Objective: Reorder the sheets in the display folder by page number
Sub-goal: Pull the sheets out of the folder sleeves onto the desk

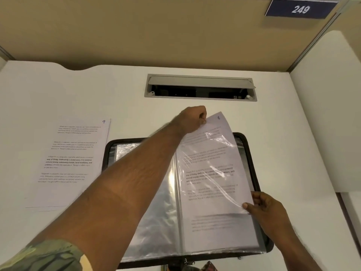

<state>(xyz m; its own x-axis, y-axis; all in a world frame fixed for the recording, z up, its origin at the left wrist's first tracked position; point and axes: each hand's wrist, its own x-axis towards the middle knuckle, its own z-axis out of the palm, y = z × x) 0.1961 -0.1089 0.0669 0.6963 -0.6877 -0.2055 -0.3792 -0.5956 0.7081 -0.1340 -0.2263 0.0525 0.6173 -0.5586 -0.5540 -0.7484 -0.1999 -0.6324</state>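
Your display folder [183,192] lies open on the white desk [273,133], its black zipped edge showing at the far and right sides, its clear sleeves spread across both halves. Your left hand [193,119] reaches across the folder to the far edge of the right half, and its grip is pinched on the top left corner of the sheet marked 6 [213,173], fingers curled in with the thumb against the paper. That sheet stands partly out of the top of its clear sleeve [220,227], tilted so that its upper end leans away from you and past the folder's far edge; the number sits in its top right corner. Your right hand [261,206] is at the right edge of the same page, its thumb lying on top of the plastic and its fingers curled round the edge, so that grip is closed on the sleeve. The left half of the folder shows glossy sleeves, largely covered by your left forearm.

To the left of the folder, just beside its left edge, the sheet marked 9 [72,163] lies flat on the desk. Beyond the folder a grey cable hatch [201,83] is set into the desk with its lid lifted. A blue plate reading 249 [300,8] sits on the partition at the upper right.
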